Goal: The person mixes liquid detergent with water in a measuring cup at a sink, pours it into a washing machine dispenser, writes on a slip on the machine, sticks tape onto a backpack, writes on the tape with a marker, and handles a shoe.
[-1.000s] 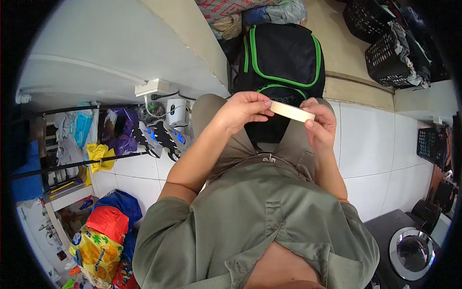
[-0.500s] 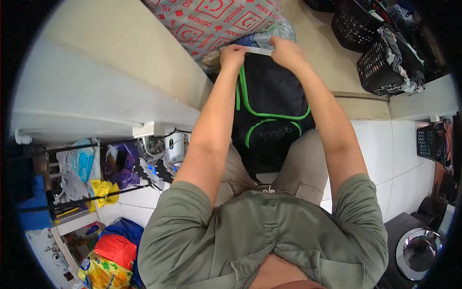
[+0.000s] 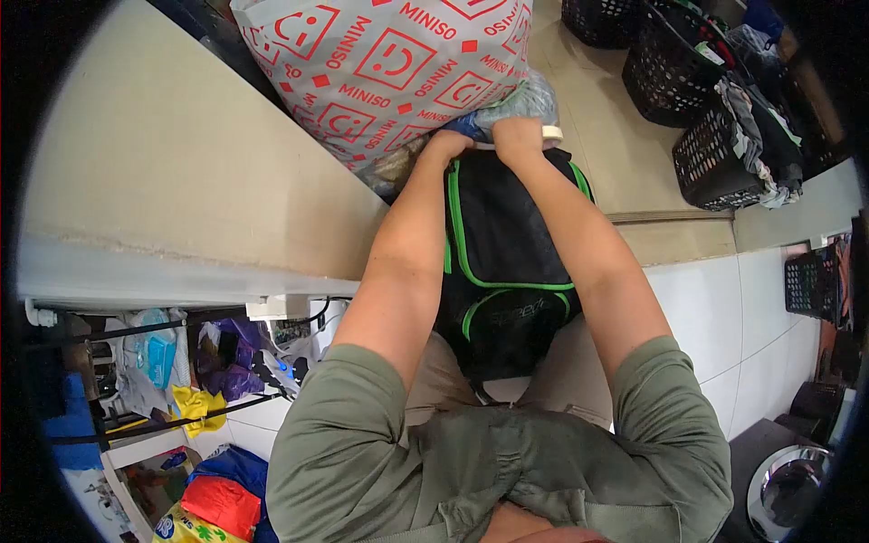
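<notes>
A black backpack (image 3: 511, 217) with green piping stands between my legs. Both arms reach forward to its top edge. My left hand (image 3: 449, 145) is closed at the backpack's top left, on the end of a pale tape strip (image 3: 484, 146) that runs between my hands. My right hand (image 3: 520, 141) is closed too, its fingertips hidden behind the hand. Just right of it shows the cream tape roll (image 3: 551, 137), held by that hand.
A large MINISO bag (image 3: 389, 63) and a grey plastic bundle (image 3: 534, 98) lie beyond the backpack. Black laundry baskets (image 3: 715, 167) stand at the upper right. A wall (image 3: 199, 172) rises at left. Colourful bags (image 3: 222, 507) lie lower left.
My hands moved from above my lap, where they held the tape roll, forward to the backpack's far top edge. Between them, the tape is now at that edge. More of the MINISO bag shows.
</notes>
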The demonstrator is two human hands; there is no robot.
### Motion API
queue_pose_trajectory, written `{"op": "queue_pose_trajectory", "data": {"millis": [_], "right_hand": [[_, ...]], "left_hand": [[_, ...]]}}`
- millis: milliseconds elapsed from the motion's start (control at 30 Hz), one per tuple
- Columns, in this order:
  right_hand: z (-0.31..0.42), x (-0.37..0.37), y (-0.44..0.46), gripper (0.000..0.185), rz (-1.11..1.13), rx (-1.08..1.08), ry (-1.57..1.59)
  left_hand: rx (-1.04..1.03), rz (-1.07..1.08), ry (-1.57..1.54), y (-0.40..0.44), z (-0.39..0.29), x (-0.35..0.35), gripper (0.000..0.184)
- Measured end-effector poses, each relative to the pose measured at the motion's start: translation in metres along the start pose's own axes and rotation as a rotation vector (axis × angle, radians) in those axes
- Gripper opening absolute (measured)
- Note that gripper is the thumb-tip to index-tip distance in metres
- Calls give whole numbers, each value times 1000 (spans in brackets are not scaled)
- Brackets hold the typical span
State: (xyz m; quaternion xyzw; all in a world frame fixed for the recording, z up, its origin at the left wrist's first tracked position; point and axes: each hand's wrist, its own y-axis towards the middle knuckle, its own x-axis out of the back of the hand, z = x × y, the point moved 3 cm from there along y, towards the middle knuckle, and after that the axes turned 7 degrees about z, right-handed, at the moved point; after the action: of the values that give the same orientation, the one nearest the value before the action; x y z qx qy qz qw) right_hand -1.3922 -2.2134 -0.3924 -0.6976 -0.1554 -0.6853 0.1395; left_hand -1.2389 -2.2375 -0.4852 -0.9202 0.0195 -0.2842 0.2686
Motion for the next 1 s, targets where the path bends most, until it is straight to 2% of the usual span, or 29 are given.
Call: {"op": "queue_pose_trajectory", "data": {"millis": [33,100,133,167,267,300,333,400,500,567,633,700,767,800,933,1000], "right_hand": [[-3,-2,2,14,-4,0,-1],[-6,-3,-3,14,56,-27,-7],[-7,-3,-7,14,61,-28,-6],[-7,-3,-13,14,87,-51,9],[-9,37,-65,13,60,-23,27],[-6,58,-105,14,19,24,33],[-6,73,-136,14,-33,66,28],[-6,103,-206,15,-118,142,50],[0,130,-314,14,-136,199,205],[-1,132,-366,13,-66,188,229],[-5,131,-391,12,-35,191,235],[-13,120,-394,13,-5,136,235],[-20,118,-383,13,-70,124,218],[-22,121,-377,13,-34,109,237],[-27,135,-359,12,-15,131,256],[-29,142,-351,12,-13,138,207]], "left_hand": [[-4,-3,0,-5,-3,3,33],[-96,191,110,-15,-3,0,52],[-74,172,92,-21,-3,-1,41],[-68,177,93,-39,-5,-2,41],[-218,226,-243,-92,-5,-12,19],[-482,177,-336,-157,-5,-26,13],[-505,103,-347,-183,6,-39,10],[-442,142,-497,-282,-1,-57,7],[-676,53,-428,-381,26,-100,7],[-751,-50,-206,-432,29,-116,10],[-700,-118,-90,-442,35,-124,11],[-638,-71,-283,-431,35,-136,13],[-571,-100,-391,-420,33,-146,15],[-446,-74,-493,-417,32,-148,14],[-454,-96,-608,-417,30,-149,15],[-623,-283,-323,-426,21,-138,26]]}}
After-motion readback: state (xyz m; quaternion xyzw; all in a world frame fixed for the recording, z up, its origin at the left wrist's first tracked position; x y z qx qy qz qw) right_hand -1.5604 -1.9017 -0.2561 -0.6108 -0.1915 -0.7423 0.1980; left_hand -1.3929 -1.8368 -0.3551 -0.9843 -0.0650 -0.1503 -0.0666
